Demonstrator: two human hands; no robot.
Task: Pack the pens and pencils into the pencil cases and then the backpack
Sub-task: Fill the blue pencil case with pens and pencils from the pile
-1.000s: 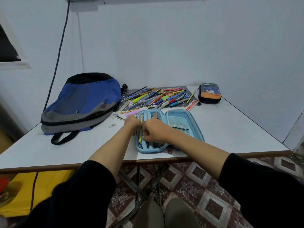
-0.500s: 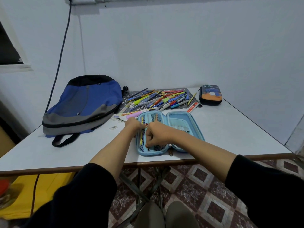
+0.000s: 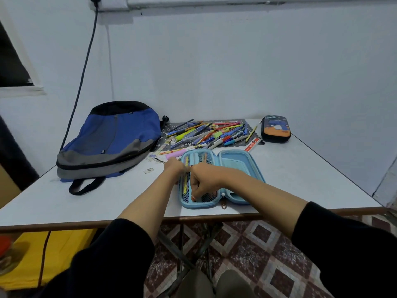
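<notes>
Near table edge: blue pencil case (image 3: pixel 234 166) lies open, mesh pocket (image 3: pixel 202 157) holding a few pencils | left hand (image 3: pixel 175 168) clenches its left rim, judged steadying | right hand (image 3: pixel 206 179) curled into pocket; grasp cannot be told | pens and pencils (image 3: pixel 206 134) heaped behind, backpack (image 3: pixel 113 140) left, black-and-orange pencil case (image 3: pixel 275 129) closed far right | writing: none legible

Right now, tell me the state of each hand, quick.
Left hand: curled, gripping the pencil case rim.
Right hand: curled inside the case; whether it holds anything cannot be told.
</notes>
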